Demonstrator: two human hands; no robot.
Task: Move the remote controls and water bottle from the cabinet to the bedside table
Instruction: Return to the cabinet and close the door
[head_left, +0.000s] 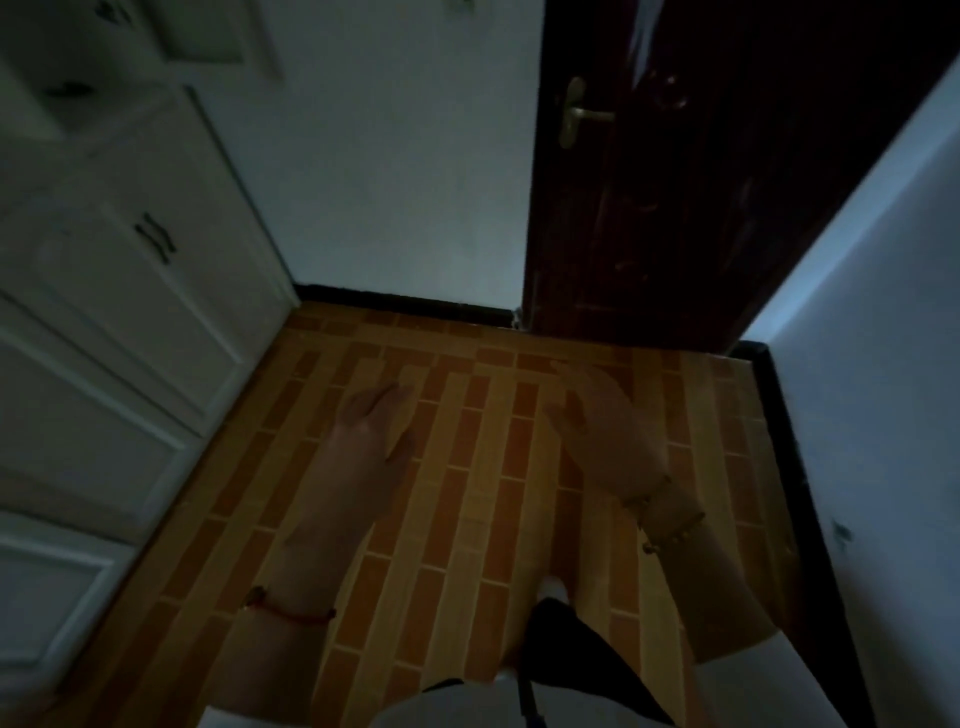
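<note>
Both hands are reaching forward over the floor in the lower middle of the frame, palms turned down and fingers loosely spread, and neither one is holding anything. The left hand is sitting at centre left, its fingers pointing toward the top of the frame and slightly fanned, with the forearm running down toward the lower left, where a thin red cord bracelet is circling the arm. The right hand is hanging at centre right, a little blurred, with its fingers open and angled toward the upper left, and beaded bracelets are wrapping the wrist below it. The two hands are staying well apart from each other, with bare floor showing between them. The white cabinet is filling the left side of the frame, its panelled doors closed and its dark handles showing in the upper left; both hands are well clear of it. The remote controls, the water bottle and the bedside table are lying outside this view. A dark wooden door with a brass lever handle is standing in the upper right, and a pale wall is running between it and the cabinet.
</note>
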